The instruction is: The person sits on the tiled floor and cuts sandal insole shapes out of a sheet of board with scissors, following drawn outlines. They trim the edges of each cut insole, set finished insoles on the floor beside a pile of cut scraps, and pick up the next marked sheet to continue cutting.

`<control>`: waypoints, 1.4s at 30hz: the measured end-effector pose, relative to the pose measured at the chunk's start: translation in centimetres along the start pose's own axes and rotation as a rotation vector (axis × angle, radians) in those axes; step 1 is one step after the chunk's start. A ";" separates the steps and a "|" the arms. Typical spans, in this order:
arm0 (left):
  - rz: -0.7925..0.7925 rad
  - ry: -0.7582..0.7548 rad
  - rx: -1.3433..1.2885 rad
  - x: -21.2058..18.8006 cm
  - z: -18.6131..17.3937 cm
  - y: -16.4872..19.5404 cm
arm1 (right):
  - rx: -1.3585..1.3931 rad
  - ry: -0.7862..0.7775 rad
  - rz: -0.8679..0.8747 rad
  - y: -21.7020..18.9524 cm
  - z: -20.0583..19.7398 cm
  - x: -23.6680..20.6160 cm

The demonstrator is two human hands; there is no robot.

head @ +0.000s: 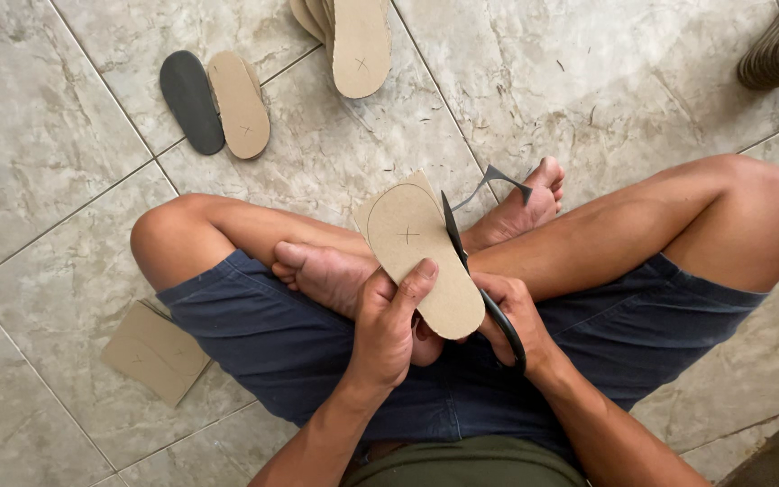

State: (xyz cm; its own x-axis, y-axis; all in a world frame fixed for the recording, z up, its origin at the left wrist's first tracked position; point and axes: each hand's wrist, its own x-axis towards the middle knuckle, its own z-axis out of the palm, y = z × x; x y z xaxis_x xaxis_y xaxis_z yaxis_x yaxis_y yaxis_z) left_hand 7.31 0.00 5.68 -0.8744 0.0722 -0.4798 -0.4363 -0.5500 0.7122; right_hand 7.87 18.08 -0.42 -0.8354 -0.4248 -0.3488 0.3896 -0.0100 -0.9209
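A person sits cross-legged on a tiled floor (588, 81) in dark blue shorts (254, 316). Over the lap, the left hand (389, 325) is clamped on a sole-shaped cardboard cutout (421, 261), thumb on top. The right hand (511, 320) is closed around black scissors (475, 271), blades at the cutout's right edge. More cardboard soles (349, 36) lie ahead, a brown sole (241, 104) beside a black sole (189, 99).

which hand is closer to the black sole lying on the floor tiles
Left. The left hand grips the cardboard sole on the side toward the black sole; the right hand, with the scissors, sits farther away.
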 end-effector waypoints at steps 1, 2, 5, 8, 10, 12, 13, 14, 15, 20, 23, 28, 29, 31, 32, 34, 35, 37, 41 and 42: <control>0.003 0.002 -0.006 0.0 0.0 0.0 | 0.001 -0.001 -0.008 0.0 0.0 0.0; 0.000 -0.003 -0.010 0.0 0.0 0.0 | 0.003 -0.001 -0.015 -0.1 0.0 0.0; -0.011 -0.004 -0.022 0.0 0.0 0.0 | -0.023 0.010 -0.007 -0.1 0.0 0.1; -0.026 0.005 -0.035 0.0 0.0 -0.1 | -0.002 -0.003 -0.014 -0.1 0.0 0.1; -0.030 -0.007 -0.046 0.0 0.0 -0.2 | 0.008 0.009 0.004 -0.1 0.1 0.1; -0.018 -0.002 -0.023 0.0 -0.1 -0.2 | -0.006 0.013 0.002 -0.1 0.0 0.1; -0.013 0.001 -0.013 0.0 -0.1 -0.2 | -0.024 0.010 -0.009 -0.2 0.0 0.1; -0.010 -0.001 -0.011 0.0 -0.1 -0.3 | -0.042 0.006 -0.021 -0.2 -0.1 0.1; -0.006 -0.003 -0.008 0.0 -0.1 -0.3 | -0.059 0.009 -0.024 -0.2 -0.1 0.1; -0.013 -0.003 -0.014 0.0 -0.1 -0.2 | -0.107 0.015 -0.029 -0.5 -0.1 0.2; -0.013 -0.008 -0.020 0.0 0.0 -0.1 | -0.104 0.009 -0.054 -0.8 -0.1 0.2; -0.026 -0.009 -0.027 0.0 0.0 -0.1 | -0.088 0.014 -0.012 -1.1 0.0 0.1; -0.028 -0.014 -0.036 0.0 0.0 -0.1 | -0.084 0.021 -0.002 -1.1 0.0 0.1; -0.032 -0.023 -0.055 0.0 0.0 -0.1 | -0.071 0.011 -0.012 -1.1 0.0 0.1; -0.032 -0.019 -0.057 0.0 0.0 -0.1 | -0.065 0.005 -0.018 -1.1 0.0 0.1; -0.030 -0.010 -0.062 0.0 0.0 -0.1 | -0.066 0.012 -0.018 -0.9 0.1 0.1; -0.029 -0.014 -0.061 0.0 0.0 -0.1 | -0.067 0.016 -0.019 -0.9 0.0 0.1; -0.026 -0.021 -0.059 0.0 0.0 -0.1 | -0.072 0.009 -0.032 -0.8 0.0 0.1; -0.022 -0.014 -0.049 0.0 0.0 -0.1 | -0.055 0.015 -0.021 -0.5 0.0 0.1; -0.022 -0.014 -0.051 -0.1 0.0 -0.1 | -0.045 0.012 -0.016 -0.5 0.0 0.1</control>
State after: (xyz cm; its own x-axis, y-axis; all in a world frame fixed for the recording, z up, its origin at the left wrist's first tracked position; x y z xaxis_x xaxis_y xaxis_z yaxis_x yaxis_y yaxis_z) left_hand 7.38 0.05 5.67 -0.8676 0.0958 -0.4879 -0.4443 -0.5898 0.6743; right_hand 7.62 18.06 0.04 -0.8461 -0.4140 -0.3356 0.3582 0.0245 -0.9333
